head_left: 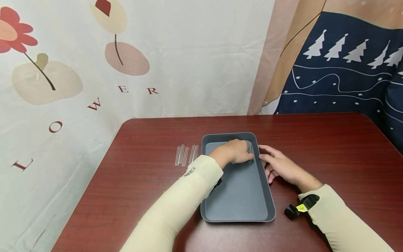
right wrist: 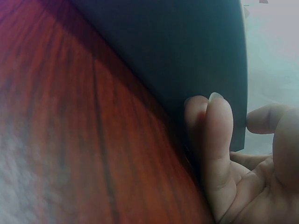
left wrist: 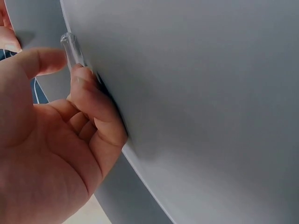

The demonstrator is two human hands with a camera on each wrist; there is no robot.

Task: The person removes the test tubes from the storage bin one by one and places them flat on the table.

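A grey tray (head_left: 239, 199) lies on the dark red table (head_left: 330, 150). My left hand (head_left: 237, 151) reaches into its far right corner and pinches a clear glass tube (head_left: 251, 148) between thumb and forefinger. The left wrist view shows the tube (left wrist: 72, 49) held close against the tray floor (left wrist: 196, 102) by that left hand (left wrist: 60, 140). My right hand (head_left: 278, 164) lies outside the tray, its straight fingers (right wrist: 215, 140) pressed to the tray's outer right wall (right wrist: 177, 56) on the table (right wrist: 70, 140).
Several more clear tubes (head_left: 186, 155) lie side by side on the table just left of the tray. A flowered cloth (head_left: 78, 87) hangs behind and to the left. A dark blue tree-print cloth (head_left: 346, 70) hangs at the back right.
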